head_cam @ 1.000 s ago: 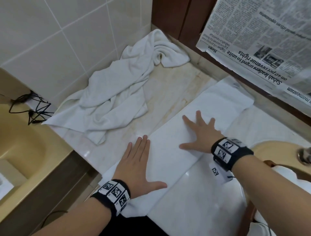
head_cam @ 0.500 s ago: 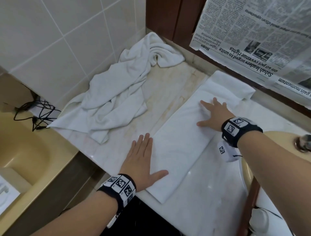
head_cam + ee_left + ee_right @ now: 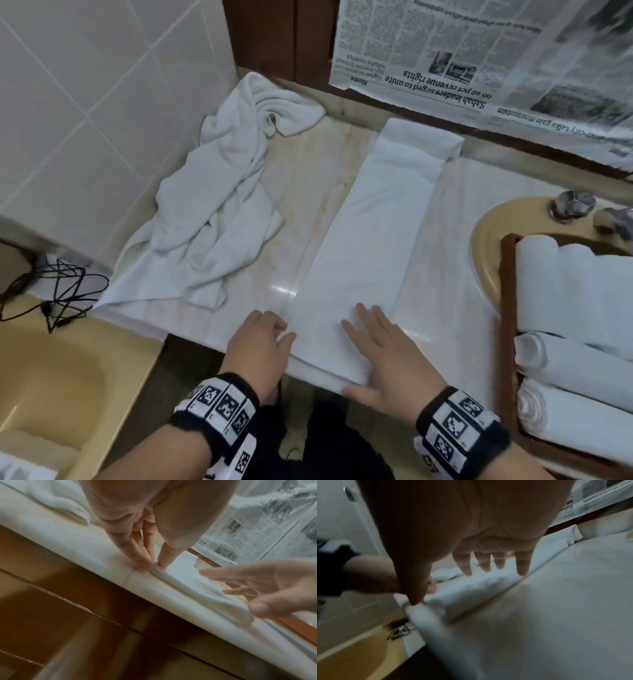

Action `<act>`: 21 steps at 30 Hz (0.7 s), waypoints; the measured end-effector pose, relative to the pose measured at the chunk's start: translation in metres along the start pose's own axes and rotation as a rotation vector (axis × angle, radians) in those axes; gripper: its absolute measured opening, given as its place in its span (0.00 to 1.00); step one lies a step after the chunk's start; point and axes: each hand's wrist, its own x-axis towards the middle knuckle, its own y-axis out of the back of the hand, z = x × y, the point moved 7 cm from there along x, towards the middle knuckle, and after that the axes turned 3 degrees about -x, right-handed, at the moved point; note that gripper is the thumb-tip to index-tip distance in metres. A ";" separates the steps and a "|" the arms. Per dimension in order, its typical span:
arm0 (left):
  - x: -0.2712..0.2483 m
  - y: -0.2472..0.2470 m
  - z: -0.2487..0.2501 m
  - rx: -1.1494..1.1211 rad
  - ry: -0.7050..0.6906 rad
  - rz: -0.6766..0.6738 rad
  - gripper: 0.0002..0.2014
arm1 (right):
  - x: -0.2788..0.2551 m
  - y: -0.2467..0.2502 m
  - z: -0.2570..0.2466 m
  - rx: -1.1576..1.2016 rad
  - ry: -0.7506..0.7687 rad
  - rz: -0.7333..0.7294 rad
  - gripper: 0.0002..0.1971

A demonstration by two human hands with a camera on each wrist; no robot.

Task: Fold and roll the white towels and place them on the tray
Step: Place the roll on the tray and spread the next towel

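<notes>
A white towel (image 3: pixel 373 240), folded into a long narrow strip, lies on the marble counter and runs from the back wall to the front edge. My left hand (image 3: pixel 279 337) pinches its near-left corner between thumb and fingertips (image 3: pixel 145 563). My right hand (image 3: pixel 373 349) hovers over the near end with straight, spread fingers, and its thumb (image 3: pixel 417 599) touches the towel's front edge. A wooden tray (image 3: pixel 507 308) at the right holds several rolled white towels (image 3: pixel 575 363). A crumpled white towel (image 3: pixel 212 219) lies at the back left.
The tray sits over a yellow sink (image 3: pixel 486 233) with a metal tap (image 3: pixel 572 205). Newspaper (image 3: pixel 479 68) covers the back wall. Black cables (image 3: pixel 51 298) lie at the counter's left end above a yellow basin (image 3: pixel 51 394). Tiled wall on the left.
My right hand drew back from the far part of the towel to its near end. My left hand went from lying flat to pinching the near-left corner. The tray has come into view.
</notes>
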 end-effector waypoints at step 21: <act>-0.034 -0.044 0.011 0.616 -0.825 -0.248 0.47 | -0.016 -0.075 -0.017 -0.044 -0.182 0.303 0.39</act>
